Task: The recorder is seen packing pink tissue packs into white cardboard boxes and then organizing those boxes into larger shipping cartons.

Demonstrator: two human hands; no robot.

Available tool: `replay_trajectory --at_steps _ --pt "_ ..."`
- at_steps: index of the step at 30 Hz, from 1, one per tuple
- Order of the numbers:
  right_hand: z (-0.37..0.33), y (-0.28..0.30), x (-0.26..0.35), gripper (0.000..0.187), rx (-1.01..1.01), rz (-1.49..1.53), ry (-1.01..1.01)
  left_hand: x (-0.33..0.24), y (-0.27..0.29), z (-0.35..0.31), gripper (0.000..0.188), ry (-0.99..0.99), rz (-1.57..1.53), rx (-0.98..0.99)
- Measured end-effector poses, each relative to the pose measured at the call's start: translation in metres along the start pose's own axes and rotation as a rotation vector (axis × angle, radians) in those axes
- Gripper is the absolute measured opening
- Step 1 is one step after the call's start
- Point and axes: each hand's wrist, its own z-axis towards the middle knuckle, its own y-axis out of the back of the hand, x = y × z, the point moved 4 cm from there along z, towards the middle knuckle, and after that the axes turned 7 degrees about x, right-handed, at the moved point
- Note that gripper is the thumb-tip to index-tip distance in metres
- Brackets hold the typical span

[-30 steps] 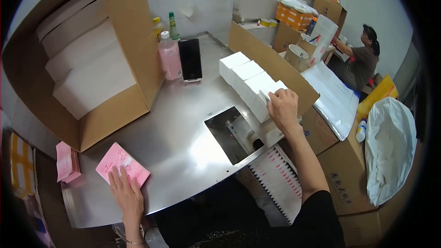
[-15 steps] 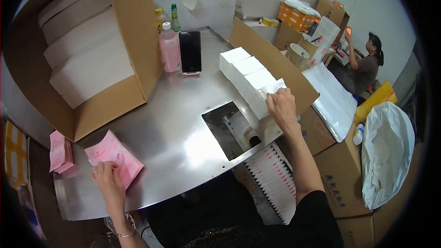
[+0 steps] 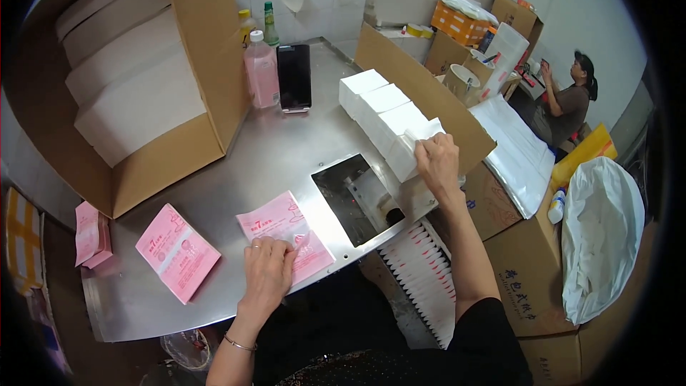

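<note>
My left hand [image 3: 267, 270] has its fingers closed on a pink printed plastic bag [image 3: 270, 216], flat on the steel tabletop near the front edge. Left of it lies a stack of the same pink bags [image 3: 180, 249]. With thumb and fingers pinched, my right hand [image 3: 438, 163] grips some white folded tissues [image 3: 423, 131] at the near end of a row of tissue stacks [image 3: 384, 100]. The tissues' lower part is hidden behind my fingers. Between my hands a rectangular opening [image 3: 332, 193] is cut in the tabletop, with a metal piece inside.
A large carton [image 3: 207, 50] of white tissue blocks stands at the left. A phone [image 3: 294, 78] and bottles [image 3: 261, 71] stand at the back. Packed tissues [image 3: 421, 279] fill a box below. Right are cartons [image 3: 522, 279], a white sack [image 3: 600, 236] and a seated person [image 3: 568, 100].
My left hand has moved right from the pink stack, bringing one bag beside the opening. My right hand stays at the tissues. The seated person's raised hand has lowered.
</note>
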Motion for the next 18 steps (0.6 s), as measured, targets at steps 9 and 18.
replay_trajectory --at_steps 9,18 --pt "-0.003 0.0 -0.005 0.013 0.026 0.012 0.018 0.0 0.001 0.0 0.01 -0.022 -0.041 0.003" --pt "-0.095 -0.01 0.169 0.042 0.257 0.281 0.654 -0.007 -0.011 -0.003 0.047 -0.067 -0.149 -0.027"
